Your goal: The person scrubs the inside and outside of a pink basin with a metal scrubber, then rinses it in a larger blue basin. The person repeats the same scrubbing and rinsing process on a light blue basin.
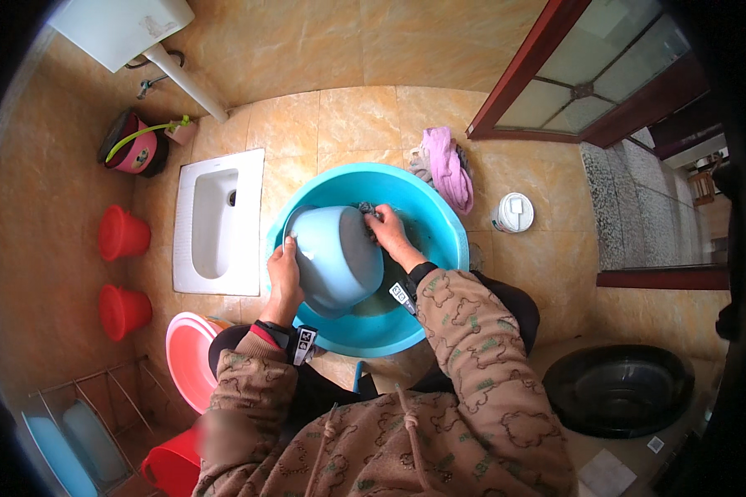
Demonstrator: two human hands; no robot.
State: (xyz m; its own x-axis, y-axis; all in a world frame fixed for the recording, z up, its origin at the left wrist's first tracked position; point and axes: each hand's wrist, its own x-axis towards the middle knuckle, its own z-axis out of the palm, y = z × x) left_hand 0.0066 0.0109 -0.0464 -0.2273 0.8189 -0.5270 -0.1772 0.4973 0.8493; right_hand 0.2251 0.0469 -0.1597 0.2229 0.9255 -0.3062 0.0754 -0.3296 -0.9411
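A large turquoise plastic tub point(451, 261) stands on the tiled floor before me, with some murky water in its bottom. Tilted on its side over the tub is a light blue plastic basin point(332, 261). My left hand point(286, 273) grips its rim at the left, thumb on the outer side. My right hand point(390, 233) presses a dark grey cloth or scrubber point(367, 210) against the basin's edge near its base; the fingers partly hide it.
A white squat toilet point(217, 223) lies left of the tub. Pink and grey cloths point(447, 168) and a white lidded bucket point(513, 213) are to the right. A pink basin point(189, 357) sits by my left knee, a black washbasin point(618, 391) at lower right.
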